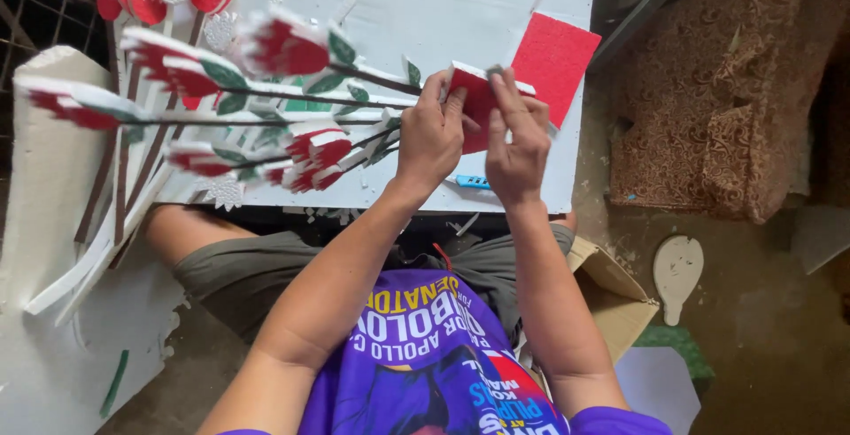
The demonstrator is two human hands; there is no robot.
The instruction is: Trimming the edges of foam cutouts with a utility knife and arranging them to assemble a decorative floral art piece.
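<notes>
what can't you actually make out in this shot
- Head view: the middle of the red foam piece is covered by the left hand and right hand.
- The small grey thing at the right fingers is too small to identify.
- The blue tool is partly hidden under the wrists.
- The foam flowers are blurred.
- The white board is cut off by the top edge.

Small red foam piece (pixel 474 103) with white edge, tilted and lifted just above the white board (pixel 425 10), right beside a flat red foam sheet (pixel 556 59) lying on that board's corner.
</notes>
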